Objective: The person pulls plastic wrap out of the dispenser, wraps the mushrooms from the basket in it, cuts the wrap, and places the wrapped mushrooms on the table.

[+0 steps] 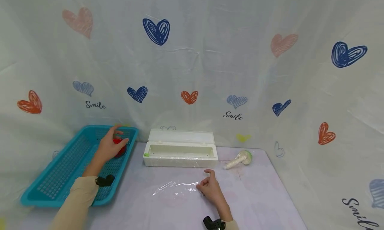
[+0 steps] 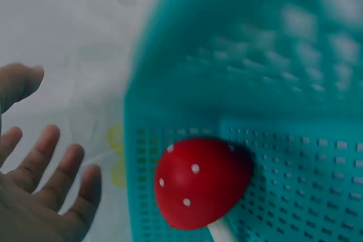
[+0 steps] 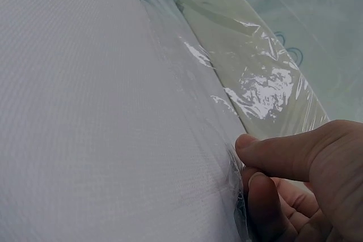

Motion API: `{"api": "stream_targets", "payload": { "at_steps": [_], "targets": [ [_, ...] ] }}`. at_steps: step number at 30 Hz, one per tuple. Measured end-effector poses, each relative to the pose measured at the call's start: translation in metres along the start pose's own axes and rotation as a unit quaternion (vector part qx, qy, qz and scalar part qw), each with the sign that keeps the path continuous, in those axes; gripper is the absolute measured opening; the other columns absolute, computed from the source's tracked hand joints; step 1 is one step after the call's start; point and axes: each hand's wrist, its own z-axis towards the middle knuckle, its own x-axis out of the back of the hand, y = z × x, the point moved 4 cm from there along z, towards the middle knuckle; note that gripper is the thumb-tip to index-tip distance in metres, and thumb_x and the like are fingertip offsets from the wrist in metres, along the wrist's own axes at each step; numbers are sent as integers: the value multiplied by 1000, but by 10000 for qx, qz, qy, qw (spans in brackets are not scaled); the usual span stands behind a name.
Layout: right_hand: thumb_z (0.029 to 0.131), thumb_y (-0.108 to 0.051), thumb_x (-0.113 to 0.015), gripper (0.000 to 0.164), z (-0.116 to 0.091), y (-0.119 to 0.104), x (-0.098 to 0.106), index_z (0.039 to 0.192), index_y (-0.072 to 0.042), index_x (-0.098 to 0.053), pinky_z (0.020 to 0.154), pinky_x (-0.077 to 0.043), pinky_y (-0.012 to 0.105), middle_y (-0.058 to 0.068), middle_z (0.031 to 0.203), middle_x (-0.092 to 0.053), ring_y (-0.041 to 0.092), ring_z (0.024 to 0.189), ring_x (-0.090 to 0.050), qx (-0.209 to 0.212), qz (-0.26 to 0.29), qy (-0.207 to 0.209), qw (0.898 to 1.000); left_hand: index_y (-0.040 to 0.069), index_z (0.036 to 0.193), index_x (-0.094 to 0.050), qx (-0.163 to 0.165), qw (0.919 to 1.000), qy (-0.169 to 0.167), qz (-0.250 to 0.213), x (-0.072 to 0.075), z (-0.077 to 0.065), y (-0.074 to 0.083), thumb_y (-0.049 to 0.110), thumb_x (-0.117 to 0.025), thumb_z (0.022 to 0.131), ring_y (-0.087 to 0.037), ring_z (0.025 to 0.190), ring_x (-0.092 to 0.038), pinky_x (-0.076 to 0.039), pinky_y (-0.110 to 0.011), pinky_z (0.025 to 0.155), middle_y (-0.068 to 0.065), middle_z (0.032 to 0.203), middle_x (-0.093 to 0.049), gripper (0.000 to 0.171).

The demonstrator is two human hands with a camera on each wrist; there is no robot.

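Note:
My left hand [image 1: 110,145] reaches over the far end of the blue plastic basket [image 1: 52,166]. Its fingers are spread apart, and nothing is between them in the left wrist view. A red toy mushroom [image 2: 198,182] with white dots and a white stem lies in the basket, close by that hand. Lower right of centre, my right hand [image 1: 212,189] pinches the edge of a clear plastic film [image 1: 174,187] between thumb and index finger. In the right wrist view the film [image 3: 198,55] stretches away from the fingertips, shiny and creased.
Behind the film stands a long white dispenser box [image 1: 181,161] with its lid raised. To its right lies a mushroom-shaped object [image 1: 245,156] with a greenish cap and pale stem. A curtain printed with hearts [image 1: 192,56] rises behind the table.

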Motion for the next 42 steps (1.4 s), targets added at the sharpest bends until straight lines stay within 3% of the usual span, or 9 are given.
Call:
{"api": "stream_targets", "payload": {
  "at_steps": [4,11,18,20,23,26,28,35,42],
  "targets": [
    [84,-1,-79,73,0,0,-1,142,4,-34,55,-48,23,6,80,-62,11,63,-57,11,80,-9,10000,-3,159,-18,445,9976,-521,79,1,7,-20,26,-67,100,-55,128,-44,-45,-71,98,-37,145,-44,82],
    [84,0,-78,73,0,0,-4,142,5,-34,55,-48,23,6,79,-62,13,63,-58,81,126,-19,9999,-12,158,1,1100,9892,-847,476,4,2,-59,37,-72,95,-66,136,-26,-37,-78,102,-47,153,-21,107],
    [84,0,-78,73,0,-2,-4,142,5,-34,54,-48,22,6,79,-62,12,63,-58,110,95,-32,9999,-13,154,15,1394,9752,-1671,408,-4,-11,-93,18,-87,79,-74,136,-16,-26,-82,105,-52,152,-9,131],
    [84,0,-78,73,0,-2,-3,142,4,-34,54,-48,22,6,79,-62,11,62,-58,101,92,-34,9999,-14,154,11,1445,9716,-1832,389,-5,-12,-98,11,-87,77,-73,136,-16,-23,-82,106,-51,152,-11,127],
    [85,-1,-78,73,-1,-4,-2,142,4,-34,54,-48,22,6,80,-63,11,62,-58,98,119,-37,9999,-18,151,-14,1459,9686,-1863,761,-1,-13,-98,5,-85,76,-70,131,-29,-30,-82,103,-49,146,-29,106],
    [85,-2,-79,73,-1,-4,-1,142,4,-34,55,-48,22,5,81,-63,10,62,-58,46,115,-31,9999,-18,135,-42,1422,9653,-1768,1295,4,-14,-95,5,-86,75,-63,116,-46,-38,-78,93,-44,127,-51,78],
    [85,-3,-79,73,-1,-3,-1,142,4,-34,55,-48,22,5,81,-63,9,62,-58,9,110,-37,9999,-18,127,-51,1457,9618,-1840,1407,4,-15,-93,8,-87,76,-58,108,-52,-43,-74,89,-41,119,-58,67],
    [86,-3,-79,73,-2,0,-1,143,4,-33,55,-48,23,5,82,-64,10,63,-57,-34,76,-58,9999,-21,130,-49,1581,9568,-2159,1134,-5,-16,-92,10,-87,80,-55,107,-55,-53,-65,90,-41,120,-58,70],
    [86,-4,-79,74,-1,1,0,144,4,-33,53,-48,24,5,82,-64,12,63,-59,11,46,-19,10000,-15,102,-61,1198,9649,-2043,1137,-5,-12,-82,1,-79,83,-33,82,-60,-56,-48,75,-23,89,-66,31]
  ]
}}
